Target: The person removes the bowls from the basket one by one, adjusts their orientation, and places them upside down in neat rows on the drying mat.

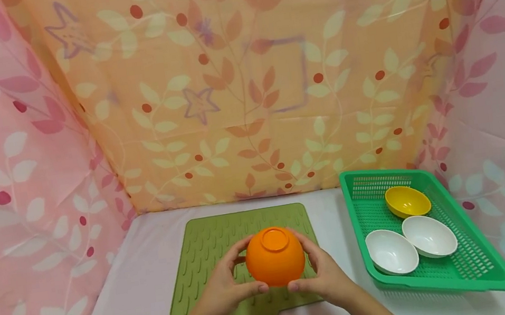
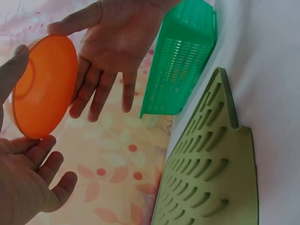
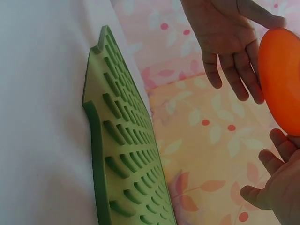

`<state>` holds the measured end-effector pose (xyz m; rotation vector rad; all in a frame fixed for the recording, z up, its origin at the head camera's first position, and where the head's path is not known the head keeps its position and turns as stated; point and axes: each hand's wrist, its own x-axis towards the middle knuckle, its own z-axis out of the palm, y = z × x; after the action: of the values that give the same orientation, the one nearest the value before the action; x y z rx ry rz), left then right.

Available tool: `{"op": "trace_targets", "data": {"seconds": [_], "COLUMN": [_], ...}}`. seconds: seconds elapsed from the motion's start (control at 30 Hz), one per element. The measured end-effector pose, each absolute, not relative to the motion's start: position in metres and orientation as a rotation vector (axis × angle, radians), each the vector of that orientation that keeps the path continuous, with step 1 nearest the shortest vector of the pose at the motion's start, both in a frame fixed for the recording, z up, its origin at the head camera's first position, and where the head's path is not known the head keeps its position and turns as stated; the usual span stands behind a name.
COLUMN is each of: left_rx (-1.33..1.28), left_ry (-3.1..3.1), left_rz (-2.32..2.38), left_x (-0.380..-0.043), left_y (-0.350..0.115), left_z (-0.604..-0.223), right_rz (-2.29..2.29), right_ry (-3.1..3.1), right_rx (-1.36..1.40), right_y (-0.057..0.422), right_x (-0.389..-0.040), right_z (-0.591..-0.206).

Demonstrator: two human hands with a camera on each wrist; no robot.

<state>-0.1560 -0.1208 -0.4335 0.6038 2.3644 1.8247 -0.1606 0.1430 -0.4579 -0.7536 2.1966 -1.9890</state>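
Note:
An orange bowl (image 1: 275,261) is held in the air above the green drying mat (image 1: 195,266), tilted with its round base ring facing up toward the head camera. My left hand (image 1: 227,284) grips its left side, thumb on the near side and fingers round the far side. From the right, my right hand (image 1: 326,273) grips it in the same way. In the left wrist view the orange bowl (image 2: 47,89) shows side-on between thumbs and fingertips. Its inside is hidden.
At the right stands a green plastic basket (image 1: 373,219) with slotted walls. Inside lie a yellow bowl (image 1: 408,202), one white bowl (image 1: 392,253) and another white bowl (image 1: 429,236). Patterned cloth curtains (image 1: 231,144) enclose the back and sides of the white-covered table (image 1: 123,302).

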Motion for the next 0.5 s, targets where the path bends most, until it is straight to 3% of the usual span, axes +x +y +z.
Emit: {"op": "trace_targets", "data": {"seconds": [0.5], "left_rx": [0.554], "left_ry": [2.514], "left_rz": [1.832], "left_x": [-0.167], "left_y": [-0.140], "left_z": [-0.427], "right_rz": [-1.968], "right_ry": [2.460], "right_rx": [-0.636], "right_y": [0.116], "right_x": [-0.171], "right_z": [-0.444]}}
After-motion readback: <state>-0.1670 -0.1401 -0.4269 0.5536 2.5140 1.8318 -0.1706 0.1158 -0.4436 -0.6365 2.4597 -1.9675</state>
